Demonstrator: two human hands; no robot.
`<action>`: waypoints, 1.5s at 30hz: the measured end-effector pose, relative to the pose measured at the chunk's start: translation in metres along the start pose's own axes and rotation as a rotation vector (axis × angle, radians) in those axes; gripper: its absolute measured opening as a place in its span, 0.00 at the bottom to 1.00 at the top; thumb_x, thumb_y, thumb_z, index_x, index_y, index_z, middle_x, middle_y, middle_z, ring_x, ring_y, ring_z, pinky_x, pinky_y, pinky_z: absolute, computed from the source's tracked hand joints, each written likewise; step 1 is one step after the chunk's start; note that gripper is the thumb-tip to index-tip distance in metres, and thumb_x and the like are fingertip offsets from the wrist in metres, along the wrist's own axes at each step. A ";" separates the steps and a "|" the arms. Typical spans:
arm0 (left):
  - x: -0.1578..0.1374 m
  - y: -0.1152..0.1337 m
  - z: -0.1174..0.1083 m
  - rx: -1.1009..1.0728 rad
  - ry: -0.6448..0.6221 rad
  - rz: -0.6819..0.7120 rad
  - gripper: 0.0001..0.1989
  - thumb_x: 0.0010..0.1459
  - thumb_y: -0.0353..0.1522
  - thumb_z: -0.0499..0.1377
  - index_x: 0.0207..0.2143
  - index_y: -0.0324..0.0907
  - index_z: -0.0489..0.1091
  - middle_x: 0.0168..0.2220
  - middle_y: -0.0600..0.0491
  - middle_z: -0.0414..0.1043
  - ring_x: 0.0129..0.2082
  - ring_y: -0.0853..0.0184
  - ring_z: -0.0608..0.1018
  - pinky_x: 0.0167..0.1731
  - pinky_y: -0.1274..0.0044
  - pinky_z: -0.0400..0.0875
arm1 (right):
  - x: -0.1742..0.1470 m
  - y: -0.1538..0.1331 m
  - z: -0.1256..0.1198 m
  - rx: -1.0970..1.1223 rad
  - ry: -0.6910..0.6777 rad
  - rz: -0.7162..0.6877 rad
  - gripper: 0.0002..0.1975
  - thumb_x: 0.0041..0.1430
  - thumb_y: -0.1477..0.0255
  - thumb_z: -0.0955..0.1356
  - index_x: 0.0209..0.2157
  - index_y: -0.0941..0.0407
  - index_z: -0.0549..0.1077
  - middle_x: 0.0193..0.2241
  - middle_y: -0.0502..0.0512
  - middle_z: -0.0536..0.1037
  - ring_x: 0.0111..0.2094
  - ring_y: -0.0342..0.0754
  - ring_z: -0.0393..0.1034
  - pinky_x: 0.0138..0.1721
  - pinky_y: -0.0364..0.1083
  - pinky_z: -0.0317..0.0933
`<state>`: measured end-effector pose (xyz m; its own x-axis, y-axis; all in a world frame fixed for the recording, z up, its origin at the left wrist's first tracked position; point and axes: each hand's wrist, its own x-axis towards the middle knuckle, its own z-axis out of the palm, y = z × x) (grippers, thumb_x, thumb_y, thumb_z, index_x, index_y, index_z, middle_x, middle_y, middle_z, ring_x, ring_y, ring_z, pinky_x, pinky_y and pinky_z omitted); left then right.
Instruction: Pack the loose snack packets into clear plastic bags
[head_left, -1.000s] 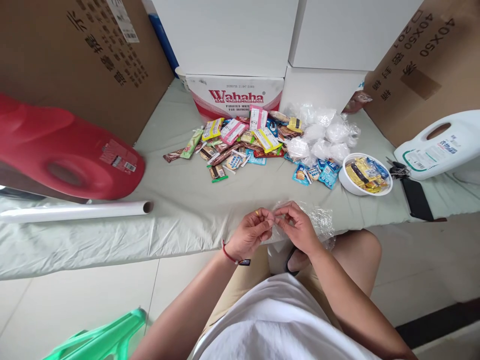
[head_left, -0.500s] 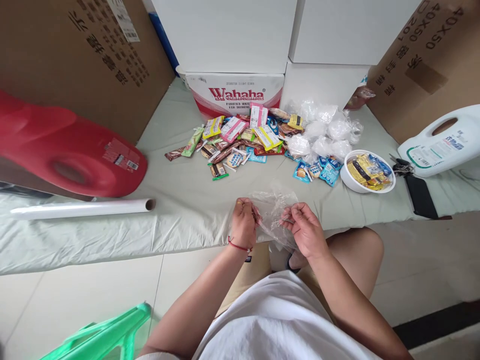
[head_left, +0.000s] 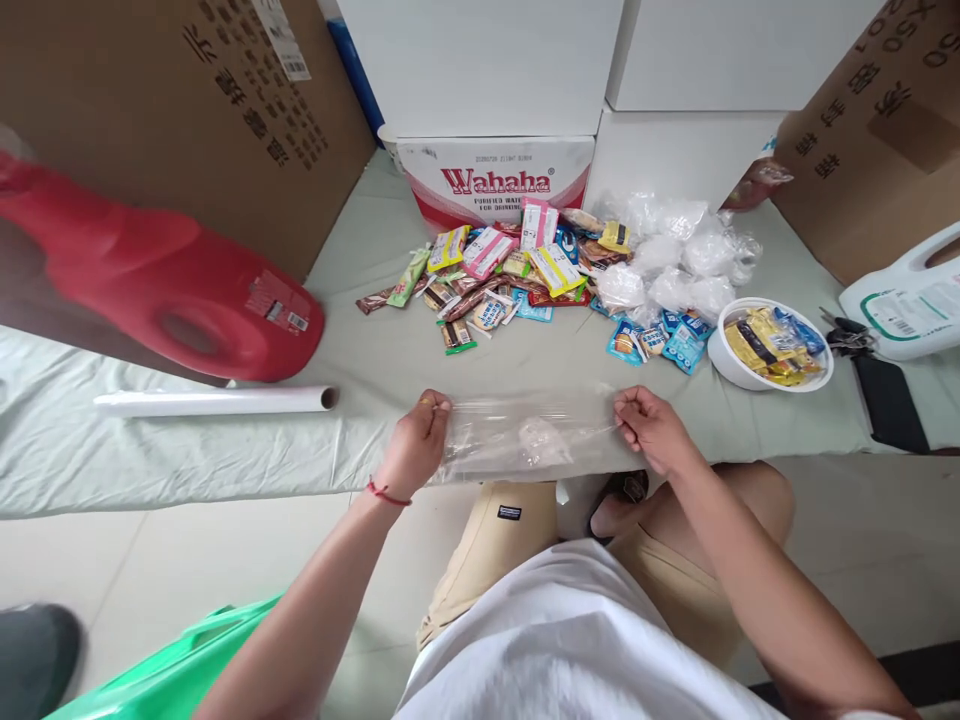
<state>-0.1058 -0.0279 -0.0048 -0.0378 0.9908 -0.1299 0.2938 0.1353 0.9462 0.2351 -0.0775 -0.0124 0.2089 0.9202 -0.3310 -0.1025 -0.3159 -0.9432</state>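
Observation:
A clear plastic sheet or bag (head_left: pixel 487 430) is stretched sideways between my hands over the front edge of the table; I cannot tell which of the two it is. My left hand (head_left: pixel 418 438) pinches its left end, a red cord round the wrist. At the right end, the fingers of my right hand (head_left: pixel 654 425) are closed on the same plastic. Beyond it lies a pile of wrapped snacks (head_left: pixel 487 268). Crumpled clear plastic bundles (head_left: pixel 675 250) sit beside that pile. A white bowl (head_left: pixel 731 358) to the right contains more wrapped snacks.
On the left lie a white roll (head_left: pixel 217 402) with a hollow core and a large red jug (head_left: pixel 187 290). A Wahaha carton (head_left: pixel 495 180) and white boxes (head_left: pixel 480 65) stand behind. Keys (head_left: pixel 847 335), a black phone-like object (head_left: pixel 891 405) and a white bottle (head_left: pixel 907 300) are at right.
My hands have moved apart, left hand leftward and right hand rightward. The bunched plastic between them is now spread wide. The whole view has shifted slightly.

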 end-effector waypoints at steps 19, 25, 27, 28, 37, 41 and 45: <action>0.060 0.014 0.050 0.805 -0.151 0.140 0.13 0.73 0.37 0.42 0.47 0.44 0.63 0.31 0.48 0.76 0.34 0.54 0.80 0.33 0.72 0.62 | 0.055 -0.063 0.039 -0.933 -0.181 -0.612 0.30 0.67 0.51 0.67 0.61 0.56 0.71 0.49 0.63 0.81 0.53 0.61 0.69 0.54 0.57 0.62; 0.063 0.013 0.050 0.768 -0.111 0.140 0.14 0.72 0.36 0.42 0.47 0.43 0.65 0.32 0.46 0.76 0.35 0.53 0.80 0.34 0.71 0.64 | 0.058 -0.069 0.057 -0.971 -0.319 -0.572 0.09 0.63 0.68 0.73 0.44 0.55 0.79 0.34 0.56 0.81 0.41 0.54 0.71 0.44 0.50 0.64; 0.065 0.011 0.048 0.696 -0.076 0.142 0.13 0.71 0.37 0.43 0.45 0.44 0.65 0.31 0.47 0.75 0.34 0.54 0.79 0.34 0.71 0.64 | 0.037 -0.069 0.050 -0.883 -0.331 -0.807 0.04 0.66 0.72 0.70 0.41 0.54 0.79 0.36 0.55 0.80 0.42 0.53 0.69 0.46 0.51 0.63; 0.067 0.011 0.047 0.657 -0.060 0.143 0.13 0.71 0.37 0.43 0.44 0.44 0.66 0.30 0.48 0.75 0.33 0.55 0.79 0.33 0.71 0.64 | 0.024 -0.067 0.045 -0.848 -0.329 -0.907 0.04 0.67 0.73 0.69 0.41 0.53 0.78 0.37 0.55 0.80 0.43 0.52 0.68 0.47 0.51 0.63; 0.059 0.001 0.039 0.563 0.076 0.067 0.11 0.69 0.36 0.45 0.40 0.46 0.65 0.31 0.50 0.73 0.34 0.58 0.77 0.37 0.70 0.68 | -0.068 0.025 0.022 -0.933 -0.203 -1.046 0.15 0.63 0.88 0.66 0.35 0.53 0.75 0.36 0.53 0.79 0.44 0.51 0.65 0.45 0.50 0.66; 0.042 -0.002 0.046 0.608 0.205 0.093 0.14 0.66 0.36 0.51 0.51 0.41 0.65 0.38 0.46 0.73 0.38 0.55 0.78 0.42 0.66 0.71 | -0.082 0.056 0.029 -0.961 -0.171 -0.991 0.14 0.64 0.87 0.66 0.38 0.53 0.76 0.38 0.54 0.79 0.45 0.52 0.66 0.47 0.52 0.66; 0.015 -0.006 0.052 0.632 0.464 0.478 0.22 0.60 0.34 0.60 0.56 0.37 0.67 0.53 0.36 0.68 0.57 0.49 0.70 0.58 0.57 0.65 | -0.087 0.062 0.039 -0.949 -0.194 -0.951 0.15 0.66 0.86 0.65 0.43 0.53 0.77 0.39 0.55 0.79 0.44 0.52 0.66 0.47 0.53 0.67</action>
<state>-0.0580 -0.0138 -0.0275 -0.1174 0.8611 0.4947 0.8392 -0.1803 0.5131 0.1731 -0.1680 -0.0410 -0.3246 0.8621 0.3891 0.7237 0.4913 -0.4847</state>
